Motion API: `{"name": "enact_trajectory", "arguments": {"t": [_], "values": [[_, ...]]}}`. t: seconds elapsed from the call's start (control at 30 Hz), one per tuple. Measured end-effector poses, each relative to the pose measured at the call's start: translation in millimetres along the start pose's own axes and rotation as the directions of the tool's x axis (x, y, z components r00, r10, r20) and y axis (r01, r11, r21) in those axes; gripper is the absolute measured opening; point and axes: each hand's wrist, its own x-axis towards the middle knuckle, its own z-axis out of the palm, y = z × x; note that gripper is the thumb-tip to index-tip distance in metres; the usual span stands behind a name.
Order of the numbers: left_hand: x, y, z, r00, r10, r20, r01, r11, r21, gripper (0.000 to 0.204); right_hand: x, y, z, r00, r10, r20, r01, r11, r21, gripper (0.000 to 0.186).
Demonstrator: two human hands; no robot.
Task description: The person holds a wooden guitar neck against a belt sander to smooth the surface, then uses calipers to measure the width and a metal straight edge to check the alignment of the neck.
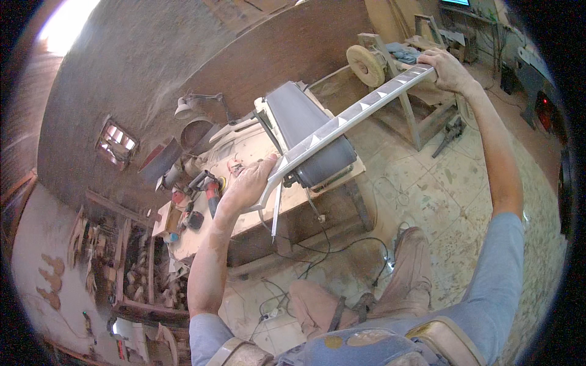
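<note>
Fingers of our left hand (249, 182) and right hand (448, 70) curl tight around either end of the long notched wooden strip (351, 113), lying between them across the belt sander (308, 131), where uneven pressure could gouge it.

Both arms extended forward, spread wide. Left hand (247, 183) closed in a grip, near; right hand (444, 68) closed, farther out.

Dusty workshop: pale tiled floor (452, 183), dark curved wall (140, 61) with 1 small barred window (115, 143), cluttered workbench (201, 226).
</note>
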Motion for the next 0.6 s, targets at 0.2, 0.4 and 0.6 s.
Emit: {"name": "enact_trajectory", "arguments": {"t": [0.2,0.4,0.6], "values": [[0.6,4.6,0.8,0.977,0.012,-0.211,0.063,0.937,0.345,0.032,-1.6,-7.4,26.8,0.956,-0.007,-0.293,-0.020,0.996,-0.089,0.042],[2.2,24.1,-16.1,0.874,-0.083,-0.478,0.169,0.976,0.140,0.038,0.2,-18.6,44.2,0.853,-0.023,-0.521,-0.140,0.952,-0.272,0.036],[-4.4,27.7,-16.7,0.841,-0.095,-0.533,0.203,0.968,0.147,0.039,-9.3,-9.6,37.1,0.895,-0.005,-0.446,-0.193,0.897,-0.397,0.051]]}}
